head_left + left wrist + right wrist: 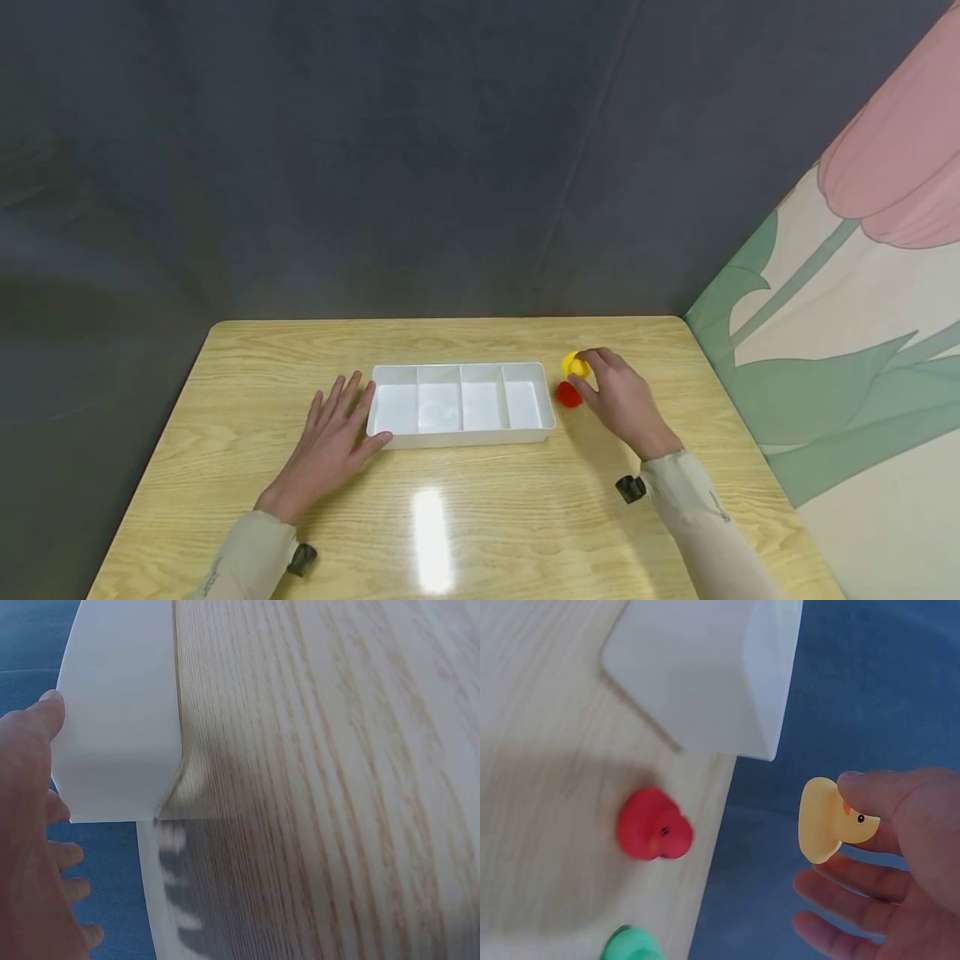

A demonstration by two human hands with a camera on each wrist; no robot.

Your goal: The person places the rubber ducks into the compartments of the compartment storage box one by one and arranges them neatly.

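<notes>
A white tray [472, 437] with several compartments lies on the wooden table. At its left end is my left hand [324, 454], fingers straight and spread, with the thumb at the near left corner. The left wrist view also has that thumb against the tray's wall [120, 697]. To the right of the tray, my right hand [622, 407] pinches a yellow rubber duck [821, 821] between thumb and fingers. In the right wrist view the duck is tipped sideways and looks lifted off the table. A red rubber duck [651, 825] sits on the table close by.
Part of a green toy [632, 945] shows at the lower edge of the right wrist view. Dark cloth [420, 167] hangs behind the wooden table [510, 517], and a flower-patterned cloth [847, 392] runs along its right side.
</notes>
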